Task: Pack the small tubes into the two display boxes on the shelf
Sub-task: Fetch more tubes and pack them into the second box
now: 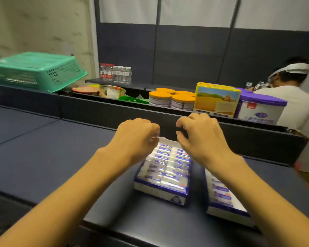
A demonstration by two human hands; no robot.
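**Both hands over the left display box**

Nearest: two display boxes side by side on the dark shelf, left box full of small tubes in two rows; right box partly hidden under the right forearm, cut at its far end. Left hand curled, fingertips pinching the box's white back flap. Right hand hooked above the far right corner, grip impossible to confirm. Bare shelf left of the fingers. Beyond the fingertips: low divider wall, orange-lidded tins, green basket.

Dark blue shelf carries two display boxes, side by side.
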